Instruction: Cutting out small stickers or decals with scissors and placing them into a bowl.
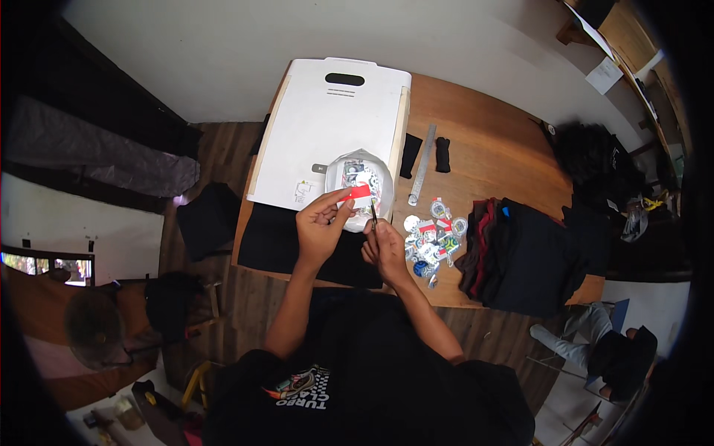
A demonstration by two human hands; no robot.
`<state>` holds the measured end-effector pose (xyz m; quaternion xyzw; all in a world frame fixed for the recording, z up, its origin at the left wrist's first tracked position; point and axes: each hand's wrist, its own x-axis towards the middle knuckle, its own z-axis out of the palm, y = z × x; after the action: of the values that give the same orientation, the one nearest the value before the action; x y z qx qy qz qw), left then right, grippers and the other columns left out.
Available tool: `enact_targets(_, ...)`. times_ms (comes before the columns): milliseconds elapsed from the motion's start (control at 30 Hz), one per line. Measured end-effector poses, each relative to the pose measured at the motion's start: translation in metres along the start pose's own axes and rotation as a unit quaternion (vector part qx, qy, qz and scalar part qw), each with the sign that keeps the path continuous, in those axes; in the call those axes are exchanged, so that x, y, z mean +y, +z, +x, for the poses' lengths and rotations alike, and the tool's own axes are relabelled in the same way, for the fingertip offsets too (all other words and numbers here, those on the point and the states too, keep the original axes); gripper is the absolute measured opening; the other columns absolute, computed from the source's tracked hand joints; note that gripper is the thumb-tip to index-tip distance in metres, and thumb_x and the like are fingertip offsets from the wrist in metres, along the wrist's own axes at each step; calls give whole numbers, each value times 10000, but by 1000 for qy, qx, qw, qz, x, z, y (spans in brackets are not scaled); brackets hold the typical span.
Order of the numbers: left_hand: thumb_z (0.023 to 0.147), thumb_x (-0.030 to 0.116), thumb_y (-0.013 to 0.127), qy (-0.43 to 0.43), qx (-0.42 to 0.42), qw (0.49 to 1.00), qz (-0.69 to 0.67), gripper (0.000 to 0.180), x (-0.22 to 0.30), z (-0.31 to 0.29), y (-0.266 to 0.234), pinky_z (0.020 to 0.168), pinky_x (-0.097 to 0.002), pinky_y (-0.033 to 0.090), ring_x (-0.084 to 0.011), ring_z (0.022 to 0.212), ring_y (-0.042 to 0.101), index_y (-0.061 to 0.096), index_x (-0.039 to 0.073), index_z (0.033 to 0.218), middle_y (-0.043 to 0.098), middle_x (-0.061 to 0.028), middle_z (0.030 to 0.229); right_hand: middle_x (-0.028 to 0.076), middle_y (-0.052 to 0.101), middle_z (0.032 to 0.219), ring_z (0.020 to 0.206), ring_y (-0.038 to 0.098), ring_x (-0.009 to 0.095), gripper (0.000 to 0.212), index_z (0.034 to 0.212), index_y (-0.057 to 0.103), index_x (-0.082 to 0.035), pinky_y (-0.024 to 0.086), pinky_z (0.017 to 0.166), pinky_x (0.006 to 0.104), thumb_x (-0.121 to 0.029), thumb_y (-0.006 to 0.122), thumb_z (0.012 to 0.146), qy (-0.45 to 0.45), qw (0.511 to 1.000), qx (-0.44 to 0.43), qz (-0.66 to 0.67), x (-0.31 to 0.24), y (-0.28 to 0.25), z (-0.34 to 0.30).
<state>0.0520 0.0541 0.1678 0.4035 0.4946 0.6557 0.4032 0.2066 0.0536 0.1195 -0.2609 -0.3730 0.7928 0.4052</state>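
Observation:
My left hand [320, 227] pinches a small red-and-white printed sticker [360, 192] between thumb and fingers. Close to its right, my right hand [386, 247] is closed around dark scissors [374, 214], their thin blades pointing up beside the sticker. Under both hands lies a round whitish container [387, 175], perhaps a bowl or plastic bag, with several printed cut-outs inside. A loose pile of round and angular colourful stickers [428, 251] spreads on the table to the right of my right hand.
A white board [335, 111] with a slot covers the wooden table's [491, 134] left part, above black cloth [297, 249]. A metal ruler [423, 163] and black rolled item [442, 154] lie right. Folded dark garments [532, 256] are stacked farther right. A person's legs [569, 338] show lower right.

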Motion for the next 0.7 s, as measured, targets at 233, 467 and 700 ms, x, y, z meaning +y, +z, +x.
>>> enact_targets(233,917,-75,645,-5,7,1000,-11,273,-1,0,-3,821,-278,603,-184,924,702,648,-102,1189,678,-164,1100,-49,296,553,424,226,49,353,1040,522,-30,212,425,233,-334,354,1099,-11,1000,5,20,3,-1,-2)
enact_targets(467,920,-73,644,-9,16,1000,-14,260,5,-3,-3,824,-283,604,-182,941,694,655,-96,1179,680,-169,1097,4,382,579,435,346,89,375,1121,491,-30,327,455,245,-355,305,1101,-29,999,8,-35,-15,10,-2)
enact_targets(700,926,-69,639,1,12,1000,-15,254,-1,-3,5,820,-283,603,-177,945,687,654,-95,1179,677,-163,1105,31,456,620,478,398,95,336,1169,486,-23,371,488,228,-300,309,1100,-47,997,3,-68,-16,-5,-1)
